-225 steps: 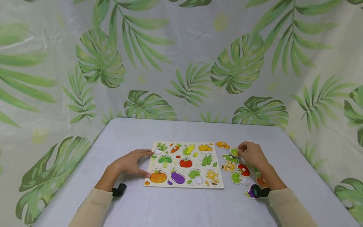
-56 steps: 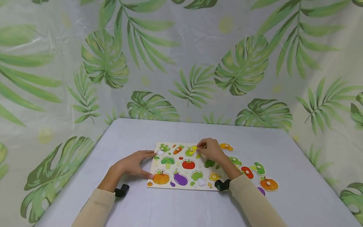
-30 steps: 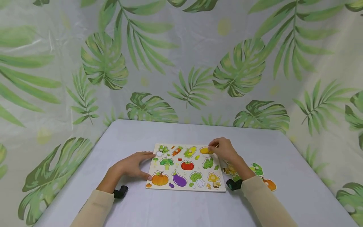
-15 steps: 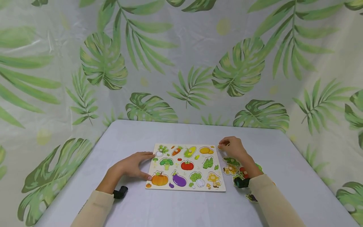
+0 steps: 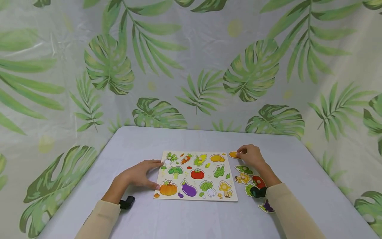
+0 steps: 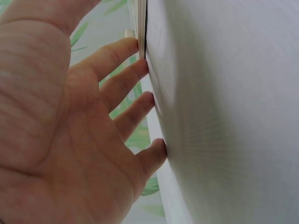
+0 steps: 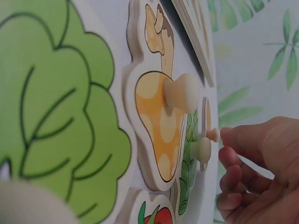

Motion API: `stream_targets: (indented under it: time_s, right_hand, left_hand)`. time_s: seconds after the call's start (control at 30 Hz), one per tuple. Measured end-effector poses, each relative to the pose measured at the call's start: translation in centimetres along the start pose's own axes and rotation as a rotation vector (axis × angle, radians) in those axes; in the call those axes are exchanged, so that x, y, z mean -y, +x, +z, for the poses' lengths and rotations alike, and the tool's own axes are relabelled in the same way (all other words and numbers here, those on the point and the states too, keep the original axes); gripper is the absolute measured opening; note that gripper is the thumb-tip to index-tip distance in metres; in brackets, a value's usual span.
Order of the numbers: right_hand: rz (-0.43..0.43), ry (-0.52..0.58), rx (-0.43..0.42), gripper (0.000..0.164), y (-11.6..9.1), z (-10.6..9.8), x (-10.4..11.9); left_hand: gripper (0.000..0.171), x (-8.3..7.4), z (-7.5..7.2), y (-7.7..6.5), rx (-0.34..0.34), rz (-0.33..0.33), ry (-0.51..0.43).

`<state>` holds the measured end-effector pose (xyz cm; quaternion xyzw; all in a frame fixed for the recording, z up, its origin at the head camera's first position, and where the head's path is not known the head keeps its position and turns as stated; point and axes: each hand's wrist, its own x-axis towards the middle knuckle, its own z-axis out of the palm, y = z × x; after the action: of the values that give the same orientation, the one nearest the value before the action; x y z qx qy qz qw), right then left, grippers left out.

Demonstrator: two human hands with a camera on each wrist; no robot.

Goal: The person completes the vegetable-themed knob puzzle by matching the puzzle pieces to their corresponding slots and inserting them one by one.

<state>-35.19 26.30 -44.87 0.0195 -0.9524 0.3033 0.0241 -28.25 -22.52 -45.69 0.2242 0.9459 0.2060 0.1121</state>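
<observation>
My left hand [image 5: 138,175] rests at the left edge of a wooden vegetable puzzle board [image 5: 216,199], thumb and fingers spread along it. In the left wrist view its fingertips [image 6: 142,67] touch the board edge and the tabletop. My right hand [image 5: 252,156] is beyond the board's far right corner, fingers curled, pinching at the knob [image 7: 212,134] of a yellow-orange potato puzzle piece [image 5: 233,154] that lies on the table. The fingers cover part of that piece. On the board, the corn piece [image 5: 200,160] and carrot piece [image 5: 186,159] show knobs.
Right of the board lie more knobbed pieces: a green pod-like one [image 5: 244,169], a mushroom [image 5: 245,178], a tomato [image 5: 258,182], a leafy green one [image 5: 249,190] and an eggplant [image 5: 267,207]. My right forearm hides others. A leaf-patterned curtain [image 5: 197,66] surrounds the white table [image 5: 191,219].
The corn piece has gone from the pile into the board under my right hand. That hand has since moved right, off the board, to the potato piece. The left hand holds its place.
</observation>
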Motion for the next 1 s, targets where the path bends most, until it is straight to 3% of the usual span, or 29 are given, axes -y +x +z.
stream_targets:
  time_s: [0.47, 0.6, 1.0]
  right_hand:
    - [-0.083, -0.062, 0.079, 0.028, 0.51, 0.64, -0.74]
    - [-0.109, -0.092, 0.067, 0.028, 0.52, 0.61, -0.71]
    - [-0.091, -0.066, 0.066, 0.026, 0.32, 0.56, -0.94]
  left_hand:
    - [0.100, -0.18, -0.14, -0.07, 0.008, 0.010, 0.001]
    - [0.100, -0.22, -0.19, 0.01, 0.008, 0.007, 0.002]
    - [0.099, -0.22, -0.22, 0.08, 0.013, 0.006, 0.001]
